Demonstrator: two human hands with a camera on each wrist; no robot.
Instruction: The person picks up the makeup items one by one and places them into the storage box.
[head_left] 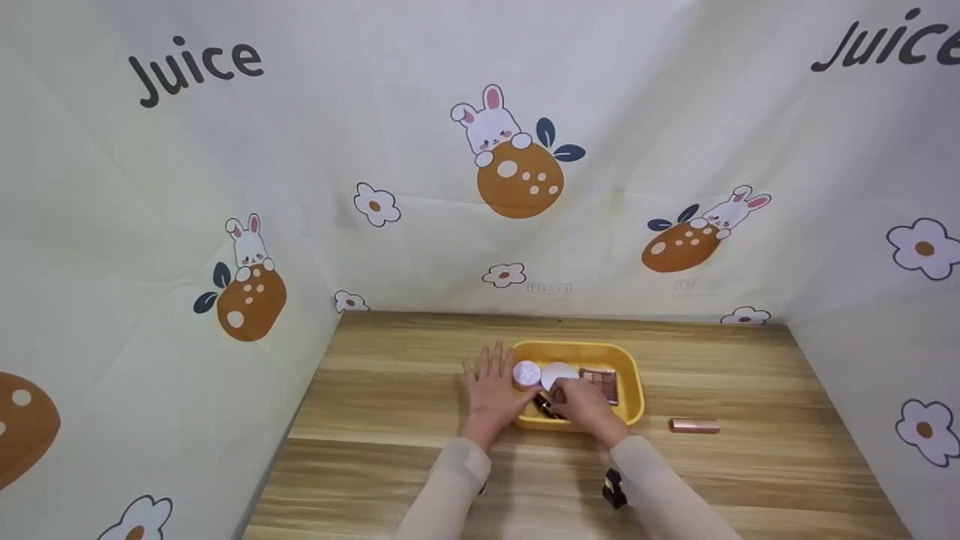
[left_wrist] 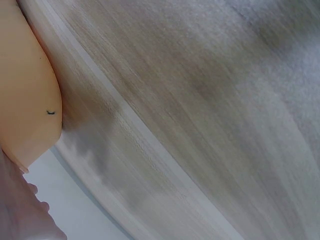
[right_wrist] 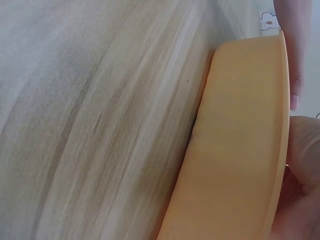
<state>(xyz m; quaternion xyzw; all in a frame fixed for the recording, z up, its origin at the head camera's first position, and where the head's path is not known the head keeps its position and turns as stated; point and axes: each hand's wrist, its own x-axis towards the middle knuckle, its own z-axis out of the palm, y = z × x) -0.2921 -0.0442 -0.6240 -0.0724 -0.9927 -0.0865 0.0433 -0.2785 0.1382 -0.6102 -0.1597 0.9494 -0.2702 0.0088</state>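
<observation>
A yellow tray (head_left: pixel 637 382) stands on the wooden table. My left hand (head_left: pixel 493 394) rests at its left side, fingers spread straight and thumb reaching over the rim. Inside the tray, my right hand (head_left: pixel 581 403) bends down with curled fingers, pinching a small dark shiny item (head_left: pixel 544 406) whose kind is partly hidden by the fingers. A round, pale-lidded jar (head_left: pixel 527 373) lies beside the left hand. Just behind the right fingers is a white round disc (head_left: pixel 558 373), partly covered. An eyeshadow palette (head_left: pixel 602 385) lies at the tray's right. In the right wrist view, the tray's wall (right_wrist: pixel 235 135) hides the right fingertips.
A rose-gold lipstick tube (head_left: pixel 694 426) lies on the table (head_left: pixel 750 480) to the tray's right. Patterned cloth walls (head_left: pixel 420 255) with rabbits and flowers enclose the table at the back and both sides.
</observation>
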